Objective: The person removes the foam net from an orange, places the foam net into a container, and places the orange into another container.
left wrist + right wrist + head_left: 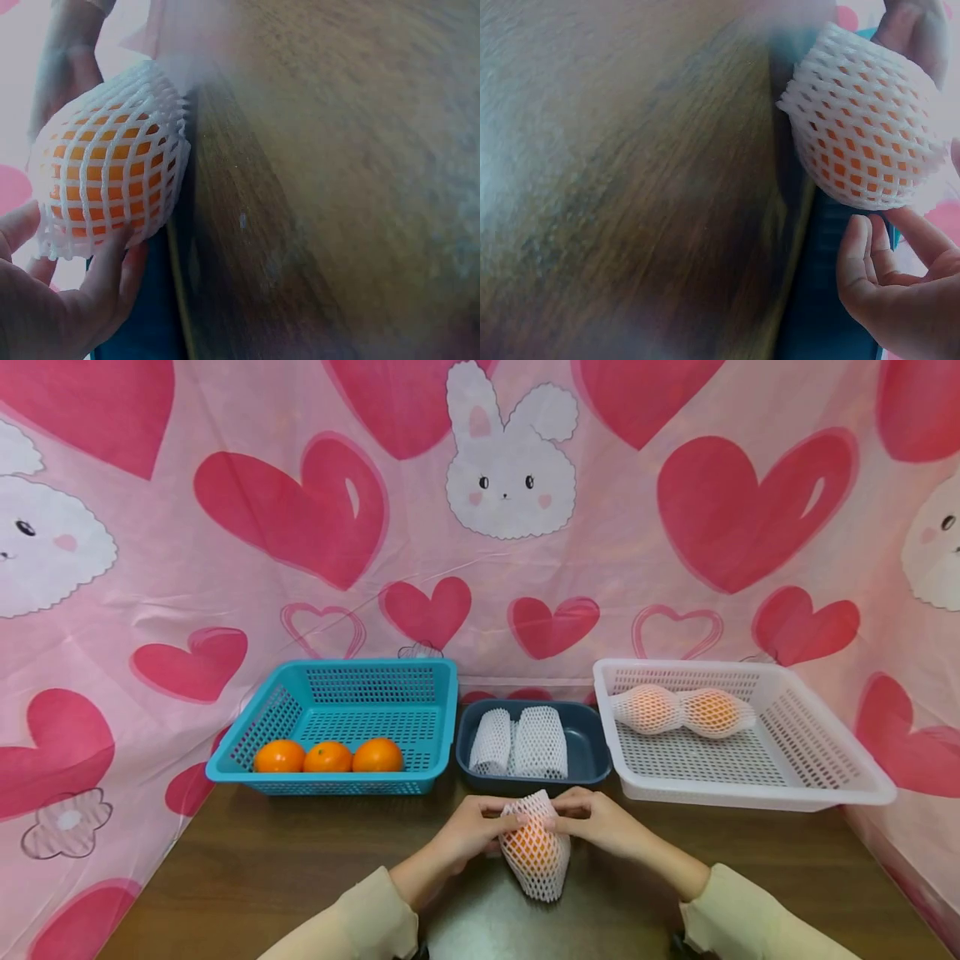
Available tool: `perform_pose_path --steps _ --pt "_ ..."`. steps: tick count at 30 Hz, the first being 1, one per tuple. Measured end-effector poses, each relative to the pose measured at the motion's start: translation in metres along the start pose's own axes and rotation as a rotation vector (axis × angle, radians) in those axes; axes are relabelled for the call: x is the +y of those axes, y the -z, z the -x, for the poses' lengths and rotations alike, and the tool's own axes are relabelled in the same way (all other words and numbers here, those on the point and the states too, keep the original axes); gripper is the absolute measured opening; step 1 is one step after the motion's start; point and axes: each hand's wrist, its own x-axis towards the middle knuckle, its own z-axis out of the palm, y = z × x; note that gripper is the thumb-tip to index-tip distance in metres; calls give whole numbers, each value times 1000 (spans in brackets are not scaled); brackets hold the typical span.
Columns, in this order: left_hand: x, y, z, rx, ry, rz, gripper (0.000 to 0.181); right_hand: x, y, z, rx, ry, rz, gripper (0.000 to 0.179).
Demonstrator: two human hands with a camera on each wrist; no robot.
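An orange (536, 848) wrapped in a white foam net sleeve (112, 161) is held between both hands above the front of the table. My left hand (474, 828) grips it from the left, thumb on the near face and fingertips (112, 251) against the mesh. From the other side my right hand (600, 824) holds the upper part of the net, its thumb on the near face and a finger at the sleeve's edge in the right wrist view. The sleeve narrows below the fruit toward its lower end. Orange skin shows through the mesh.
A teal basket (330, 667) on the left holds three bare oranges (327, 757). Behind the hands, a dark blue tray (588, 747) contains white foam net sleeves (542, 743). The white basket (757, 797) on the right has two netted oranges (649, 708). A heart-patterned cloth (517, 577) hangs behind.
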Motion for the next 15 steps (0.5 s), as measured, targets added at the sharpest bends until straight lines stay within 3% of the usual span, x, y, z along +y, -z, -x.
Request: perform_pose_path --steps 5,15 --pt "-1 -2 -2 6 -27 -67 41 5 3 0 12 26 -8 29" --pt "-3 -2 -3 66 -134 -182 22 1 2 5 67 -21 -53 24"
